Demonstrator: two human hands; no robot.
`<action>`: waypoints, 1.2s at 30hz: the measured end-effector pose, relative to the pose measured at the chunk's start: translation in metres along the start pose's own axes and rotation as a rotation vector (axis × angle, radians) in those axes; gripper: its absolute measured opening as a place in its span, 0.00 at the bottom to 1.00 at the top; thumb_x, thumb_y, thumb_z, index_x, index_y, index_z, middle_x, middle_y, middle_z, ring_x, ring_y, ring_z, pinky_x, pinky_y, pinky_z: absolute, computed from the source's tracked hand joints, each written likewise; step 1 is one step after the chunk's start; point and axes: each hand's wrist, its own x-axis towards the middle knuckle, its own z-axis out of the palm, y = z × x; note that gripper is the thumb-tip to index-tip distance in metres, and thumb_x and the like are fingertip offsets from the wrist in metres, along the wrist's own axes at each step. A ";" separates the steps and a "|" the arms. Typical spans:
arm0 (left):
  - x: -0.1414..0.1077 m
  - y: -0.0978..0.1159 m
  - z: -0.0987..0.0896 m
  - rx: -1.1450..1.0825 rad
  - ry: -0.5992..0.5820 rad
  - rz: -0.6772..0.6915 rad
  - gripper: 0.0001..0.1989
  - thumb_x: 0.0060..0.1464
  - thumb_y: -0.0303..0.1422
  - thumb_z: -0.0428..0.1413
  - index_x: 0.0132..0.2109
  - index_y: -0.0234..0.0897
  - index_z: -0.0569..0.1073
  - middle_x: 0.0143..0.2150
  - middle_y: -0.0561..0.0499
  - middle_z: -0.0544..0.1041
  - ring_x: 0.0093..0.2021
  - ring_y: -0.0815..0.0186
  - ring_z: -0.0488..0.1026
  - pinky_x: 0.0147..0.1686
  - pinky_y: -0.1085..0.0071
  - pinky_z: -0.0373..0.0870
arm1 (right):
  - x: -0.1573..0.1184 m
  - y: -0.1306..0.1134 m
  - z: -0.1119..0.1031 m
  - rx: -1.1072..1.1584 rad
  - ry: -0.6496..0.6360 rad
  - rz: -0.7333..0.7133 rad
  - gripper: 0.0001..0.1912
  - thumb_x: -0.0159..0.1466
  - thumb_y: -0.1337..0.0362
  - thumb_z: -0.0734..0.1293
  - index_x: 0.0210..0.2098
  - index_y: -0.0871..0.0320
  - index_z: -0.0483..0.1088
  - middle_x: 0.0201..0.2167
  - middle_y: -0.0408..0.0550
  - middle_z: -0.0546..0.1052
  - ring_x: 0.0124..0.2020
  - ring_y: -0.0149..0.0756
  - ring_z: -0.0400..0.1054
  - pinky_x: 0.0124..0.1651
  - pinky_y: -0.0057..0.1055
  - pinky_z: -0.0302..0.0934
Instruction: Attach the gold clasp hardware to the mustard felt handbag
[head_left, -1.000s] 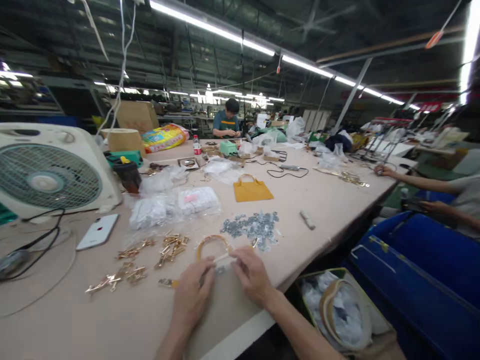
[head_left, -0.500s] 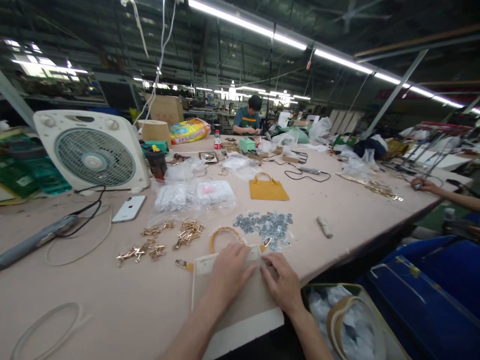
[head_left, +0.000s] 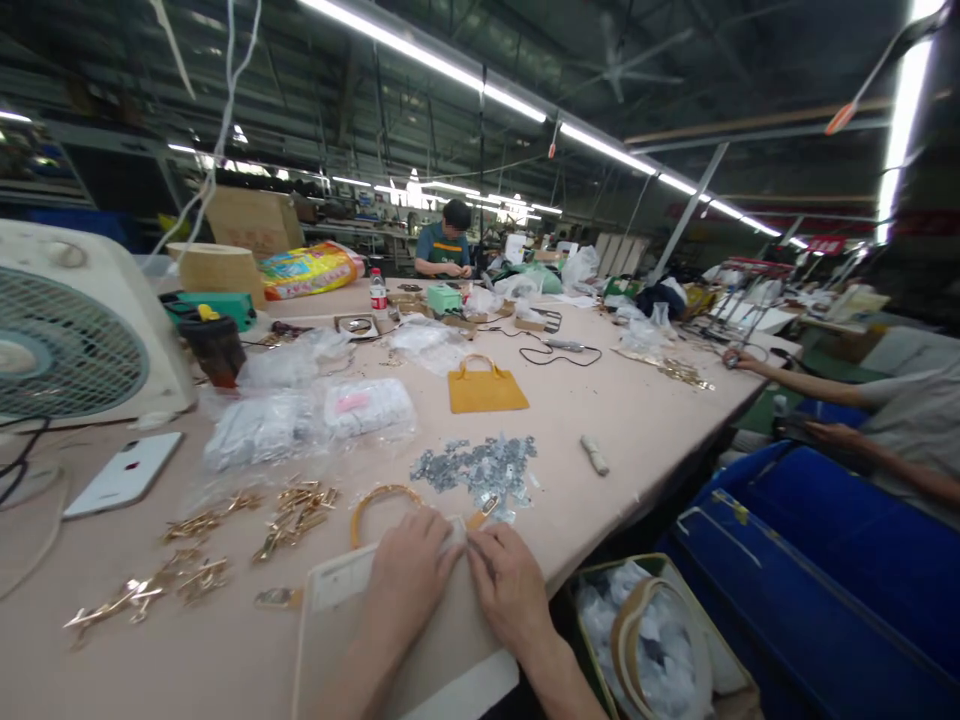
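Observation:
A pale beige handbag lies flat on the table in front of me, with its yellow looped handle past the top edge. Two short yellow straps with gold metal ends stick out, one at each upper corner. My left hand lies over the top edge with its fingers bent and pressed onto the bag. At the upper right corner, beside the strap, my right hand pinches the edge. Anything small between those fingertips is hidden. Just beyond the hands is a heap of flat silvery metal plates.
Gold clasps lie in piles to the left, near a phone and a fan. A yellow bag lies farther back. A bin and blue tubs stand right. A co-worker's arm reaches in.
My view has turned to the right, so the table's contents appear farther left. Both hands stay at the handbag's top edge, with their fingertips now closer together.

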 end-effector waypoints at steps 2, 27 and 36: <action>0.000 -0.001 0.007 0.052 0.032 0.028 0.06 0.67 0.37 0.55 0.46 0.42 0.74 0.48 0.46 0.77 0.49 0.53 0.73 0.46 0.57 0.69 | 0.003 0.000 0.002 -0.019 0.014 0.026 0.11 0.73 0.68 0.63 0.50 0.50 0.75 0.42 0.50 0.74 0.44 0.45 0.70 0.48 0.39 0.66; 0.003 0.004 0.002 -0.040 -0.038 -0.024 0.10 0.71 0.33 0.49 0.43 0.40 0.74 0.46 0.48 0.75 0.48 0.55 0.71 0.47 0.55 0.64 | 0.092 0.156 -0.075 0.003 -0.094 0.102 0.15 0.68 0.60 0.66 0.50 0.52 0.80 0.48 0.50 0.76 0.43 0.41 0.73 0.52 0.39 0.67; -0.008 0.001 -0.003 -0.109 -0.007 -0.053 0.09 0.63 0.39 0.61 0.46 0.40 0.72 0.50 0.47 0.74 0.51 0.54 0.70 0.50 0.56 0.69 | 0.090 0.163 -0.066 0.018 -0.037 0.161 0.17 0.62 0.52 0.69 0.44 0.56 0.77 0.41 0.51 0.79 0.39 0.44 0.72 0.48 0.41 0.66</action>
